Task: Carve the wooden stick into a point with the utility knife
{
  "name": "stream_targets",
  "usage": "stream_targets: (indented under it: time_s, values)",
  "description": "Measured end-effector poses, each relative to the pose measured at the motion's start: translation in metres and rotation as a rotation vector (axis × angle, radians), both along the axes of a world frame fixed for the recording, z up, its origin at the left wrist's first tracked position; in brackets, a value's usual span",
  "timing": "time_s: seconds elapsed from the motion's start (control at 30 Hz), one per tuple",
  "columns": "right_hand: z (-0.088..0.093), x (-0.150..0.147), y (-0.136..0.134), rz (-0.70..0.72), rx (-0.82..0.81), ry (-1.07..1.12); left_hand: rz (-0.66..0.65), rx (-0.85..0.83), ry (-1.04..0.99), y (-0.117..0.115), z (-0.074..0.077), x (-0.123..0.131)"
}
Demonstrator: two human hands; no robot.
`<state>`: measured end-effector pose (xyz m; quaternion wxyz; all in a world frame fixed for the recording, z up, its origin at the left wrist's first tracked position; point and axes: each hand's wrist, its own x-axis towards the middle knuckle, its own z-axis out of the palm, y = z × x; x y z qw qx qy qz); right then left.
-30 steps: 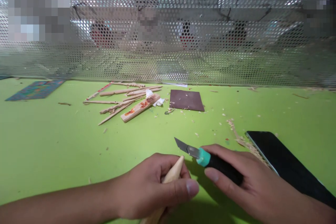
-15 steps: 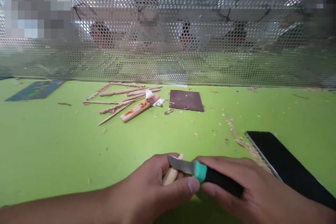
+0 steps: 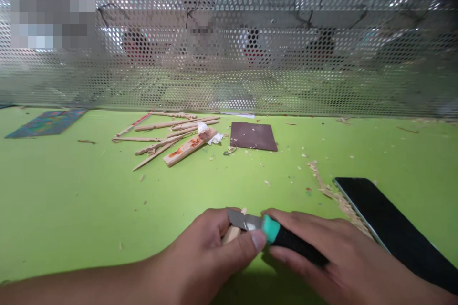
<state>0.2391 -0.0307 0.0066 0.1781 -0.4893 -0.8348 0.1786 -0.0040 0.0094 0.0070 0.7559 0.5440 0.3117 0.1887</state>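
Observation:
At the lower middle, my left hand (image 3: 214, 252) is closed round a short pale piece of wood (image 3: 232, 234), most of it hidden by the fingers. My right hand (image 3: 332, 248) grips the black handle of a carving knife (image 3: 295, 246) with a green collar. The knife's flat blade lies across the wood and points left, its tip by my left forefinger. My left thumb rests close to the collar. Only a small end of the wood shows beyond the blade.
Several carved sticks (image 3: 157, 127) and a stained wooden block (image 3: 191, 147) lie farther back. Nearby is a brown sandpaper square (image 3: 253, 136). A phone (image 3: 386, 224) lies at right beside wood shavings (image 3: 339, 200). A perforated metal screen (image 3: 229, 66) borders the green table (image 3: 89, 209).
The blade has tilted and shifted slightly left and up over the wood, covering more of it. My right hand has moved a little left with the knife.

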Motion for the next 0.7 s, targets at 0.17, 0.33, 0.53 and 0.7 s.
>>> stream_targets:
  time_s: [0.17, 0.33, 0.53, 0.7]
  values:
    - [0.002, 0.002, 0.006, -0.092, 0.071, 0.001, 0.050, -0.009, 0.103, -0.004, -0.005, 0.001]
    - [0.009, 0.000, 0.009, -0.082, -0.009, 0.047, 0.036, 0.024, 0.096, -0.002, -0.003, 0.001]
    - [0.019, -0.006, 0.007, -0.039, -0.222, 0.131, 0.008, 0.069, 0.044, 0.001, 0.002, 0.000]
    - [0.018, -0.007, 0.005, -0.027, -0.290, 0.110, 0.027, 0.027, 0.125, -0.001, -0.004, -0.001]
